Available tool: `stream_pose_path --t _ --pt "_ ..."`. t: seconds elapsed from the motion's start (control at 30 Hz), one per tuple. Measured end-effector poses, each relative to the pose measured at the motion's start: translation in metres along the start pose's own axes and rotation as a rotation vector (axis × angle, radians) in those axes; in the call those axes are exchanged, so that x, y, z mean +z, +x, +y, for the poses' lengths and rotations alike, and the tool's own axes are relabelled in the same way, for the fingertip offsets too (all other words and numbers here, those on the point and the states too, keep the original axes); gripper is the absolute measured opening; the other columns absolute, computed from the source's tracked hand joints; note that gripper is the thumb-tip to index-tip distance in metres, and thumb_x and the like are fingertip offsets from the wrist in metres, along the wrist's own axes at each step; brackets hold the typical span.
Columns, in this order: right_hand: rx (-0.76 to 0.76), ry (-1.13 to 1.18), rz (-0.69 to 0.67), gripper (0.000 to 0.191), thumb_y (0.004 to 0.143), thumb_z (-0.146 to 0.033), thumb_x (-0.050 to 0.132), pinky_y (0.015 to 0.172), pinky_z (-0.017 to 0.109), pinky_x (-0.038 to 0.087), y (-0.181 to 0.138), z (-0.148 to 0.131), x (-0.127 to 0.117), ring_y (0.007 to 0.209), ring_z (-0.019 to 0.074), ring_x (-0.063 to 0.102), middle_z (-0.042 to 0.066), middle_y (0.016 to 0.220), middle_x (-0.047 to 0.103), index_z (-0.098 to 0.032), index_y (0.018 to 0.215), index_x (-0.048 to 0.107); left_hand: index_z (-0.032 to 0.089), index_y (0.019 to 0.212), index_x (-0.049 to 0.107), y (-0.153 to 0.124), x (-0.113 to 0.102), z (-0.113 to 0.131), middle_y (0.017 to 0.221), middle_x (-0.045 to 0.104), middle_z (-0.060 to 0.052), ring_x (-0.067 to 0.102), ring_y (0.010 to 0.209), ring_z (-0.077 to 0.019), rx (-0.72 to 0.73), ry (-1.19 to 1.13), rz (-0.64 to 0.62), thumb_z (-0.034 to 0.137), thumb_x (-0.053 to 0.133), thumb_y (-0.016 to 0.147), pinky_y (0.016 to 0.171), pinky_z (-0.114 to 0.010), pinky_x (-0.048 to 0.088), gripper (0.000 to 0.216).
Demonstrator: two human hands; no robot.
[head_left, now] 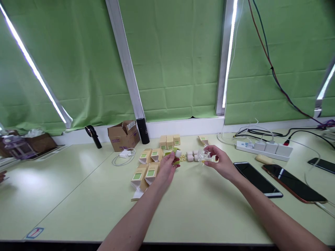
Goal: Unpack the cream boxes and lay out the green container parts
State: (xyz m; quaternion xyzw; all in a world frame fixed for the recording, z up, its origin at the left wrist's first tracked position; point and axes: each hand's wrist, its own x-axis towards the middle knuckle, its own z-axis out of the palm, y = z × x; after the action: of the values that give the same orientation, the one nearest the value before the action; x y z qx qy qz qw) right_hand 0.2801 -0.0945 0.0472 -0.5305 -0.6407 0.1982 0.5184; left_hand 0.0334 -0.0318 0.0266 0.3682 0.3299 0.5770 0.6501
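Note:
My left hand (167, 166) is closed around a small item with a white cylindrical end (178, 153) and green parts beside it. Between the thumb and fingers of my right hand (219, 161) is a small clear container (203, 155), held just above the table. Several pale pinkish-white cylinders (190, 158) lie between the two hands. Next to them are small yellowish pieces (182, 158), too small to make out. Left of my left hand stand several open kraft-paper boxes (151, 173) with green labels.
Behind the hands are more small kraft boxes (170, 142) and a single one (203, 140). A cardboard carton (123, 136), a black cylinder (142, 131) and a white charger (125, 153) sit left. Phones (258, 178) and a power strip (264, 150) with cables occupy the right.

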Motion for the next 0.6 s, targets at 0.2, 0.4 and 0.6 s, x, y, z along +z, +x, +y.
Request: stream_pose_path --t 0.2,0.4,0.6 --pt "0.102 -0.371 0.021 0.036 0.071 -0.029 0.070 0.071 0.033 0.047 0.008 0.025 -0.035 0.082 0.0217 0.064 0.003 0.096 0.071 -0.027 0.107 0.064 0.015 0.086 0.070 -0.002 0.002 0.001 0.091 0.071 -0.009 0.063 0.083 -0.0175 0.010 0.015 -0.017 0.048 0.092 0.067 0.068 -0.029 0.047 0.045" --pt "0.197 -0.538 -0.061 0.039 0.070 -0.019 0.068 0.073 0.032 0.048 0.005 0.054 -0.054 0.083 0.0206 0.067 0.005 0.100 0.070 -0.024 0.108 0.066 0.014 0.089 0.072 -0.005 0.004 0.002 0.097 0.071 -0.009 0.062 0.085 -0.0171 0.003 0.027 -0.023 0.048 0.094 0.064 0.069 -0.029 0.047 0.047" --pt "0.214 -0.620 -0.117 0.039 0.070 -0.012 0.065 0.069 0.030 0.044 -0.001 0.065 -0.047 0.086 0.0218 0.067 0.005 0.100 0.073 -0.024 0.106 0.067 0.015 0.090 0.072 -0.005 0.003 -0.001 0.097 0.071 -0.009 0.063 0.085 -0.0176 0.011 0.033 -0.020 0.051 0.092 0.066 0.069 -0.030 0.047 0.048"
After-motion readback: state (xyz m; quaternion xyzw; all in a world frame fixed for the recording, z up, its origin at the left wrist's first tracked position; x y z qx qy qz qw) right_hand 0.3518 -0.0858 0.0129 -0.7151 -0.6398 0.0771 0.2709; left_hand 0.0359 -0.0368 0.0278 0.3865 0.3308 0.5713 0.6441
